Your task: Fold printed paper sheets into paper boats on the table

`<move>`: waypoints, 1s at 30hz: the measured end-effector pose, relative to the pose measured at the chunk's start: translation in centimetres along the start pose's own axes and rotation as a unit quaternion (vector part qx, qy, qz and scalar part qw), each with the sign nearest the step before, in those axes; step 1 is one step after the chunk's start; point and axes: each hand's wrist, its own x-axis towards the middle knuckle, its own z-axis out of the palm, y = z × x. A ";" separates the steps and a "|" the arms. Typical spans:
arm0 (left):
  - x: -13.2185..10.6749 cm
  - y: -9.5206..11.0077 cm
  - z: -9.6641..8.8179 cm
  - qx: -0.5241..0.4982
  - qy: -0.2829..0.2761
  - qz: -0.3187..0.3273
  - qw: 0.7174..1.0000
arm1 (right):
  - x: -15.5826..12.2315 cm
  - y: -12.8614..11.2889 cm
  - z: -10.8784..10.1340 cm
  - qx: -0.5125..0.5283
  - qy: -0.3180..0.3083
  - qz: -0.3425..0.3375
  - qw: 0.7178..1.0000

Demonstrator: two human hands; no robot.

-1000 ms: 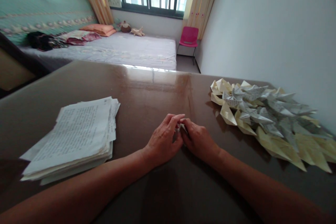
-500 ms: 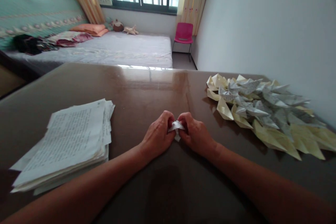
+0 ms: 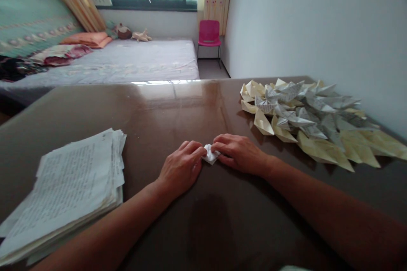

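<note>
White paper, folded small into a rough diamond, is the item under the fingers. The folded piece [image 3: 210,158] lies on the brown tabletop [image 3: 168,125], near the middle, between the two hands. The left hand [image 3: 182,164] has its fingers bent, tips bearing on the piece's left corner. The right hand [image 3: 239,152] lies flatter, its fingers slightly spread and reaching over the right side. Both are in contact with the paper; whether either thumb pinches from below cannot be determined.

Change noted: half a second ago the piece stood raised between curled fingers, a narrow end pointing towards the near side. It now sits lower and flatter, with a compact outline. In this inspector's judgement, that indicates a fold being pressed down, the shape not yet opened out.

To the left, a stack of written sheets [image 3: 68,186] sits loosely squared, well apart from the piece. To the far right, folded paper boats [image 3: 294,119], cream and white, are massed by the wall. Beyond the table's far edge: a bed [image 3: 149,59] and a pink chair [image 3: 209,33]. No contact with these by either hand.
</note>
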 end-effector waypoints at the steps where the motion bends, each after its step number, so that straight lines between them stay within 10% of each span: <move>1: 0.0 0.0 -0.1 0.009 -0.002 0.006 1.000 | -0.1 0.2 -0.2 -0.011 -0.004 -0.010 1.000; 30: -0.5 0.5 -1.0 0.162 0.005 0.118 0.980 | 0.2 -0.2 1.5 -0.017 0.045 -0.015 0.999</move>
